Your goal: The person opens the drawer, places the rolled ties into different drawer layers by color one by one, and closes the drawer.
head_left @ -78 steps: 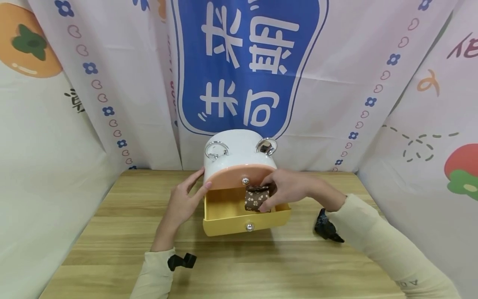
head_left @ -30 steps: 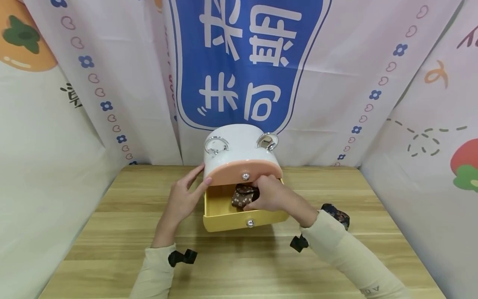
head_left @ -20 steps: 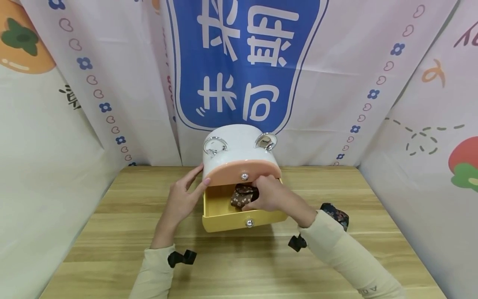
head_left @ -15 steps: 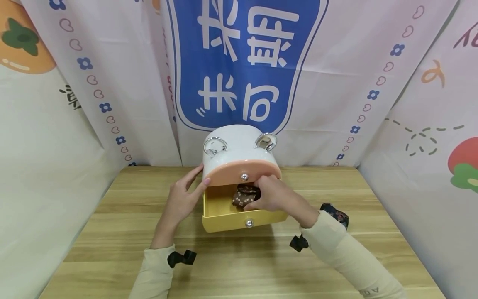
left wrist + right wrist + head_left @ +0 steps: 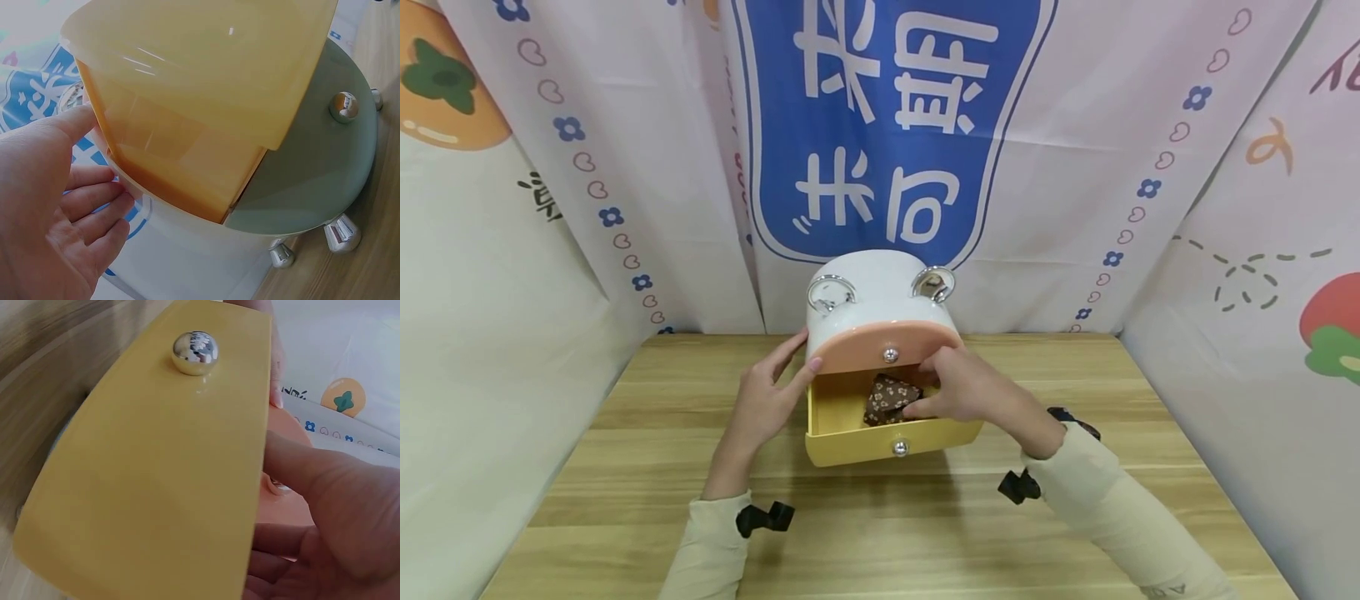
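Note:
A small white cabinet (image 5: pixel 880 287) with a peach top drawer front stands at the back of the table. Its yellow drawer (image 5: pixel 850 448) is pulled out. Inside lies a brown floral pouch (image 5: pixel 891 393), tilted over. My right hand (image 5: pixel 966 383) reaches into the drawer from the right, thumb at the pouch's edge and fingers spread apart from it. In the right wrist view the drawer front hides the fingertips. My left hand (image 5: pixel 767 400) rests on the cabinet's left side, its thumb (image 5: pixel 78 122) on the edge and the other fingers loosely bent.
A dark patterned item (image 5: pixel 1073 421) lies on the table behind the right sleeve, mostly hidden. Below the yellow drawer is a green drawer front (image 5: pixel 300 169) with a round knob, above silver feet (image 5: pixel 342 234). A printed cloth backdrop (image 5: pixel 1060 183) hangs close behind the cabinet.
My right hand has carried the brown pouch leftward and down inside the drawer, then drawn back right with its fingers loosened. The pouch has tipped over. My left hand has stayed put.

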Tool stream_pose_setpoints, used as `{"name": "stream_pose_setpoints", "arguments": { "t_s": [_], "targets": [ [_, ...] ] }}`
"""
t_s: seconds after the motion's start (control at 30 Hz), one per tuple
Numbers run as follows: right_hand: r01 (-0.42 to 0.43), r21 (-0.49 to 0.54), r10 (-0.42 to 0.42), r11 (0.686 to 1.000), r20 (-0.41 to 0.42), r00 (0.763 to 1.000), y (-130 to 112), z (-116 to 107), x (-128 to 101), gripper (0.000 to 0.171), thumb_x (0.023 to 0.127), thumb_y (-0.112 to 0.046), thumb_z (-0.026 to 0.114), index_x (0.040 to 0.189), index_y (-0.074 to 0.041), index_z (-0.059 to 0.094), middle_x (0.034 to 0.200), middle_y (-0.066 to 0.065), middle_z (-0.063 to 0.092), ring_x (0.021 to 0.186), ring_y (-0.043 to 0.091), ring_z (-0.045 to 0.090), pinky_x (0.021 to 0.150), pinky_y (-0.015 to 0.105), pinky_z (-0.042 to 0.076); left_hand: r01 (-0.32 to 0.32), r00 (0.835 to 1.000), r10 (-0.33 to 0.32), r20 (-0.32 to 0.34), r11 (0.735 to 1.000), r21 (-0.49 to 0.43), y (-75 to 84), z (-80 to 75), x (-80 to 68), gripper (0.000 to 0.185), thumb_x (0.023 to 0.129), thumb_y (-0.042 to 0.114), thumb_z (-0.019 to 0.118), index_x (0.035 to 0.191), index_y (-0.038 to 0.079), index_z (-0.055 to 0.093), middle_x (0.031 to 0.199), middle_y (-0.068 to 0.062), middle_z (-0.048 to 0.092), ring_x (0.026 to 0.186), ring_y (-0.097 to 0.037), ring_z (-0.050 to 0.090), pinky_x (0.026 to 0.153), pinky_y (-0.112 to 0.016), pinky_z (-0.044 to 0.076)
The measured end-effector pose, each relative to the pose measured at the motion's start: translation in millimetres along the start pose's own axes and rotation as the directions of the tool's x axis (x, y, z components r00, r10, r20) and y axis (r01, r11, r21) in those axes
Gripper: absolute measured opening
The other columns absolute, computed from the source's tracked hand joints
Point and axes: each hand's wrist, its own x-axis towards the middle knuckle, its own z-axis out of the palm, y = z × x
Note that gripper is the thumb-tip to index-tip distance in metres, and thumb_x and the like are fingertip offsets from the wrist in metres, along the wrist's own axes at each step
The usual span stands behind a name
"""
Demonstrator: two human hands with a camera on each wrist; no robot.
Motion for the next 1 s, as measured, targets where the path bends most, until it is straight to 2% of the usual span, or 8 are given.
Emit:
{"name": "stream_pose_setpoints", "arguments": {
  "t_s": [0.07,0.13,0.23,0.3,0.53,0.67,0.8,1.0],
  "targets": [
    [-0.013,0.018,0.013,1.0,-0.01,1.0,1,-3,-4,0.038,0.084,-0.036,0.091,0.103,-0.007,0.077,0.088,0.0,0.073,0.08,0.016,0.062,0.073,0.032,0.053,-0.002,1.0,0.002,-0.002,1.0,0.002,0.4,0.1,0.0,0.06,0.105,0.045,0.065,0.158,0.022,0.05,0.165,-0.003,0.048,0.154,-0.032,0.045,0.126,-0.054,0.039],
    [-0.016,0.042,0.017,0.999,-0.026,1.0,1,-7,-8,0.043,0.084,-0.034,0.091,0.112,-0.004,0.076,0.105,0.006,0.079,0.096,0.02,0.072,0.086,0.037,0.061,-0.006,1.0,0.006,-0.003,1.0,0.003,1.0,0.2,0.1,0.06,0.105,0.045,0.065,0.158,0.022,0.05,0.165,-0.003,0.048,0.153,-0.032,0.045,0.126,-0.054,0.04],
    [-0.012,0.059,0.015,0.998,-0.06,0.998,1,-12,-16,0.052,0.085,-0.032,0.09,0.122,0.001,0.074,0.119,0.015,0.078,0.112,0.028,0.075,0.1,0.045,0.063,-0.007,1.0,0.007,-0.002,1.0,0.0,1.5,0.2,0.0,0.061,0.105,0.045,0.065,0.158,0.021,0.05,0.165,-0.004,0.048,0.153,-0.033,0.045,0.126,-0.055,0.04],
    [-0.004,0.062,0.009,0.998,-0.074,0.997,0,-15,-21,0.054,0.086,-0.031,0.089,0.125,0.003,0.073,0.12,0.016,0.078,0.111,0.029,0.076,0.099,0.045,0.064,-0.009,1.0,0.009,-0.002,1.0,-0.002,1.8,0.3,-0.2,0.061,0.105,0.045,0.065,0.158,0.021,0.05,0.165,-0.005,0.048,0.153,-0.033,0.045,0.126,-0.055,0.04],
    [0.026,0.077,-0.015,0.997,-0.132,0.991,-6,-21,-39,0.051,0.087,-0.032,0.088,0.122,0.002,0.075,0.112,0.014,0.08,0.105,0.027,0.078,0.094,0.04,0.066,-0.009,1.0,0.009,-0.001,1.0,-0.009,1.7,0.6,-0.7,0.06,0.105,0.044,0.065,0.159,0.021,0.05,0.165,-0.004,0.048,0.154,-0.033,0.045,0.126,-0.055,0.039],
    [0.054,0.11,-0.036,0.992,-0.154,0.987,-9,-20,-49,0.038,0.087,-0.028,0.088,0.111,0.0,0.079,0.098,0.006,0.082,0.09,0.016,0.078,0.08,0.028,0.067,-0.005,1.0,0.005,-0.001,1.0,-0.008,1.8,0.6,-0.8,0.06,0.105,0.044,0.065,0.159,0.021,0.05,0.165,-0.004,0.048,0.154,-0.032,0.045,0.126,-0.054,0.039],
    [0.083,0.144,-0.061,0.986,-0.152,0.986,-12,-14,-58,0.025,0.089,-0.026,0.087,0.099,-0.004,0.08,0.084,-0.001,0.08,0.074,0.005,0.075,0.066,0.017,0.063,-0.003,1.0,0.003,0.001,1.0,-0.011,2.2,0.7,-0.9,0.06,0.105,0.044,0.065,0.159,0.021,0.049,0.165,-0.004,0.047,0.154,-0.032,0.044,0.126,-0.054,0.039],
    [0.137,0.177,-0.105,0.975,-0.178,0.978,-14,6,-65,0.018,0.089,-0.025,0.086,0.084,-0.011,0.077,0.075,-0.006,0.075,0.064,0.002,0.069,0.058,0.015,0.059,0.001,1.0,-0.001,0.0,1.0,-0.009,2.2,0.9,-0.7,0.06,0.105,0.045,0.065,0.159,0.022,0.049,0.165,-0.004,0.047,0.154,-0.033,0.044,0.126,-0.054,0.039]
  ]
}}
